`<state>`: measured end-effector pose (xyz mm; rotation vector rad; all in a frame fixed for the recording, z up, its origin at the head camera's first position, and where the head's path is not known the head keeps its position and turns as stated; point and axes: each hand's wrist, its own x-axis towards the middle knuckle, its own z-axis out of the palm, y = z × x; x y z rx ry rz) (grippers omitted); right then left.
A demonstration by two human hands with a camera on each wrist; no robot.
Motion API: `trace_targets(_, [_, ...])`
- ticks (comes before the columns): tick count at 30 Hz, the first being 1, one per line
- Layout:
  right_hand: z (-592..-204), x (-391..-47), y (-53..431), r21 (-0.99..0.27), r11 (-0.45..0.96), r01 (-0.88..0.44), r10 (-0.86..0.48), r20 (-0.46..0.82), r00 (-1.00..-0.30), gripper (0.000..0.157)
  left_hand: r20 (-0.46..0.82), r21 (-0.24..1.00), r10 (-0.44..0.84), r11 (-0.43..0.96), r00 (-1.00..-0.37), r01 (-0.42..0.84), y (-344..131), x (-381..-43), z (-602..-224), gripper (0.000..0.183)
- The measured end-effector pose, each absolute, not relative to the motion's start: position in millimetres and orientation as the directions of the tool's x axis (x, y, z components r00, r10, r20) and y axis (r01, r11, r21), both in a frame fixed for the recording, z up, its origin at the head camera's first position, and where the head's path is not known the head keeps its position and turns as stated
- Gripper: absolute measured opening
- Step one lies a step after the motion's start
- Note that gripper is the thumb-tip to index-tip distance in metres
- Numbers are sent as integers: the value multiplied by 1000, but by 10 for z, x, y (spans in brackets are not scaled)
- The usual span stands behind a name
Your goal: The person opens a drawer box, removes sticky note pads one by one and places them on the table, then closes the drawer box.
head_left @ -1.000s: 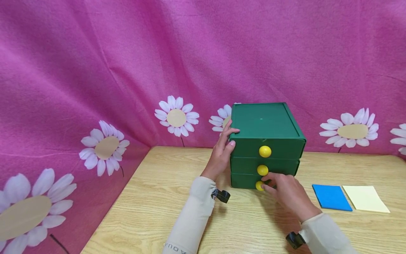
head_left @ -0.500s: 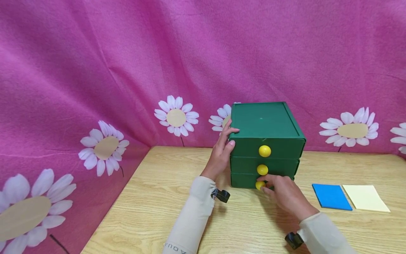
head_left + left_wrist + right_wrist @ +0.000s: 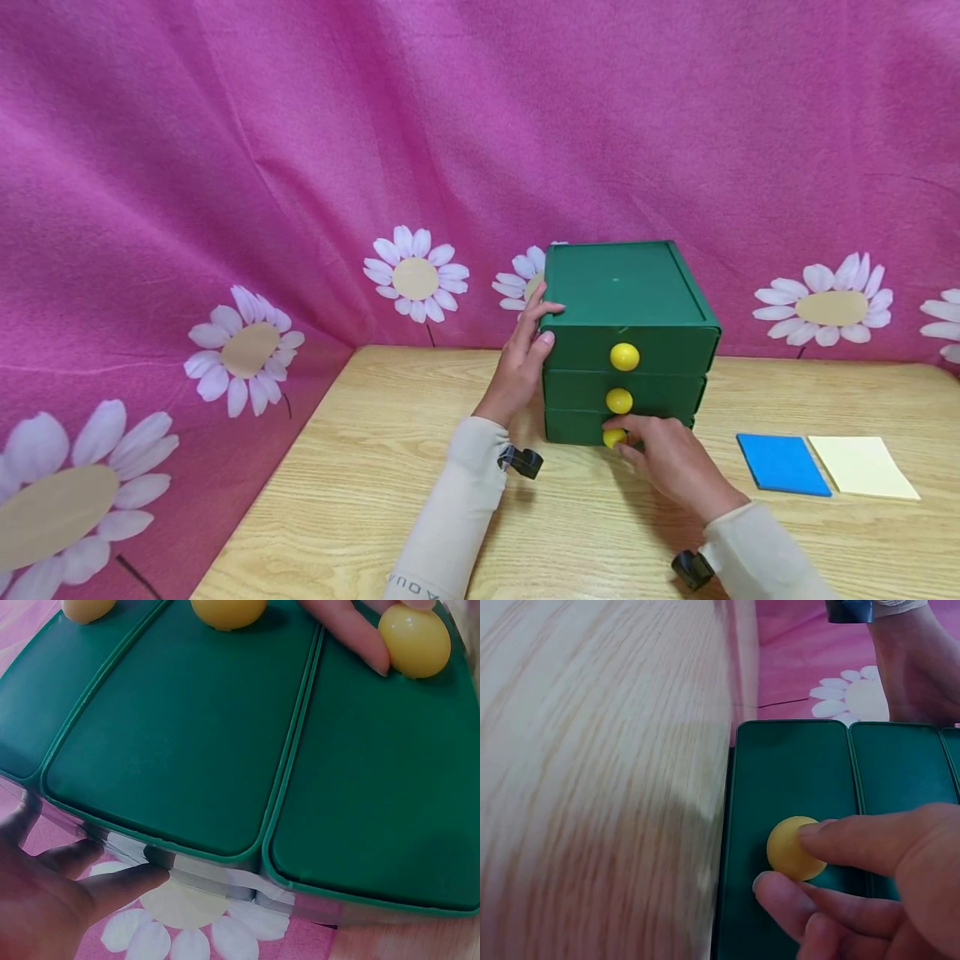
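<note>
Pinching the bottom knob [image 3: 613,438], likely slick, your right hand [image 3: 672,461] looks correctly placed; your left hand [image 3: 517,361], fingers extended, touches the probably light cabinet [image 3: 625,287] at left.

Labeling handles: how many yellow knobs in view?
3 on the green drawer unit: top knob, middle knob, and bottom knob, which the right hand partly covers. The back is hidden.

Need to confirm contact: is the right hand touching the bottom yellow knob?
Touching. The right wrist view shows the right hand with its thumb against the bottom yellow knob, no gap visible.
</note>
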<state>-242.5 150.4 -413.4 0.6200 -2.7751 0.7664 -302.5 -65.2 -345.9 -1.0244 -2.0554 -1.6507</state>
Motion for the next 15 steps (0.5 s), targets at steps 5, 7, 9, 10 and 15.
trace_targets(5, [-4150, -2418, 1497, -431, 777, -458, -352, 306, -885, 22, 627, 721, 336, 92, -703, 687, -658, -2968, -3411, 38])
trace_targets(7, [-4156, -2417, 1496, -425, 777, -464, -355, 312, -881, 22, 626, 723, 336, 89, -704, 686, -657, -2965, -3412, 38])
trace_targets(9, [-4161, -2418, 1494, -420, 777, -469, -358, 317, -878, 22, 625, 725, 335, 85, -705, 683, -658, -2962, -3413, 38])
trace_targets(10, [-4164, -2418, 1494, -417, 777, -471, -359, 320, -877, 22, 625, 724, 336, 86, -704, 684, -658, -2959, -3410, 38])
trace_targets(15, [-4171, -2422, 1495, -412, 777, -476, -362, 325, -874, 22, 627, 720, 343, 87, -699, 688, -658, -2975, -3412, 38])
